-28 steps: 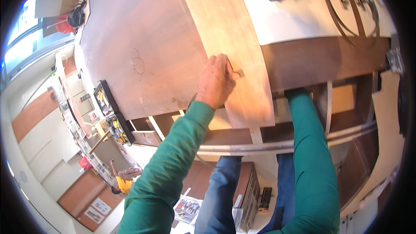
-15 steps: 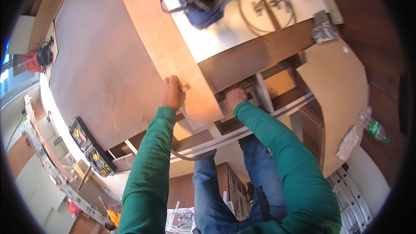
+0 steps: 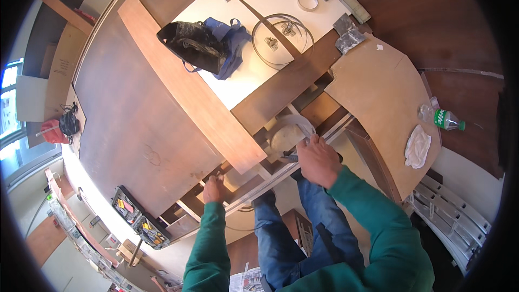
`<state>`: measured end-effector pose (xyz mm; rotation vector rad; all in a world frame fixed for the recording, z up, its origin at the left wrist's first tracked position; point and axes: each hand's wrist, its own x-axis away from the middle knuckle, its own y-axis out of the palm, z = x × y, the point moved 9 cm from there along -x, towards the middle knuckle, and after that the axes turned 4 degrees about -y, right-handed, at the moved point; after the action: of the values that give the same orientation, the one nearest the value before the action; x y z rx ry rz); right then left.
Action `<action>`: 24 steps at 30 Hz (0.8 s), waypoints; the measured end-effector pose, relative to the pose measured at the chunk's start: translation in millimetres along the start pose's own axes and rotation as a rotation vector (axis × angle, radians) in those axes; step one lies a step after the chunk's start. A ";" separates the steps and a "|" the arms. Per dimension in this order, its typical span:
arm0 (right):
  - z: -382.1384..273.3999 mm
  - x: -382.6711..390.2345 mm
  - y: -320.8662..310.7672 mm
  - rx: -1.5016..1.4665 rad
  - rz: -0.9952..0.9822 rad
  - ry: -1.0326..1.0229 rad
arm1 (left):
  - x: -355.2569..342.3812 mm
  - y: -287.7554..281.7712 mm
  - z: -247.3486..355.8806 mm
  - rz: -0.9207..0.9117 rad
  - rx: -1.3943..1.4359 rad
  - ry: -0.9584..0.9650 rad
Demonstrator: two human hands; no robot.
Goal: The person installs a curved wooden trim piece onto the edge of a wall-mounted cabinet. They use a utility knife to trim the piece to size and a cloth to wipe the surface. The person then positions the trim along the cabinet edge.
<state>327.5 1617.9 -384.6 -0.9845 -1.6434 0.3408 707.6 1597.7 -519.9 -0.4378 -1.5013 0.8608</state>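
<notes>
My right hand (image 3: 320, 161) is closed around a dark-handled tool (image 3: 290, 157), held over the frame's front rail. Its kind is not clear, and the hand covers its middle. Just beyond the hand, a translucent round tub (image 3: 288, 132) with something beige inside sits among the frame's compartments. My left hand (image 3: 214, 189) is closed, near the front edge of the large brown panel (image 3: 140, 108); what it pinches, if anything, is too small to make out. Between the hands, the end of a long reddish wooden plank (image 3: 186, 84) lies across the frame.
Beyond the plank, a dark bag with blue straps (image 3: 200, 48) lies on a white board (image 3: 259, 5), beside coiled edging (image 3: 281, 65) and hinges. An open tool case (image 3: 138, 219) stands left. At right are a plastic bottle (image 3: 448, 120), a white cloth (image 3: 417, 146) and a ladder (image 3: 451, 211).
My right hand has come up out of the compartment with the tool, over the front rail. My left hand has left the plank and moved nearer to me. The view has shifted.
</notes>
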 end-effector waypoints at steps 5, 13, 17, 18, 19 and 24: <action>-64.0 -22.1 -41.4 -0.178 0.456 -0.267 | 33.9 10.7 23.5 0.152 0.059 0.140; 68.4 -40.3 33.4 -0.388 0.251 0.287 | -28.1 -14.1 131.8 0.440 0.092 0.193; 174.8 -103.9 85.4 -0.259 0.167 0.444 | -62.3 -7.9 145.3 0.599 0.220 0.086; 182.2 -135.9 94.8 -0.270 0.063 0.417 | -67.3 -3.4 143.9 0.644 0.215 0.072; 187.6 -166.6 105.2 -0.277 -0.043 0.390 | -70.8 2.5 141.3 0.687 0.209 0.057; 257.6 -306.8 199.7 0.292 0.572 0.089 | -79.7 26.0 157.5 0.843 0.158 0.110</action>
<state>183.0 1579.4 -806.5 -1.2091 -1.1643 0.8810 560.9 1517.3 -582.1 -1.0133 -1.1159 1.5648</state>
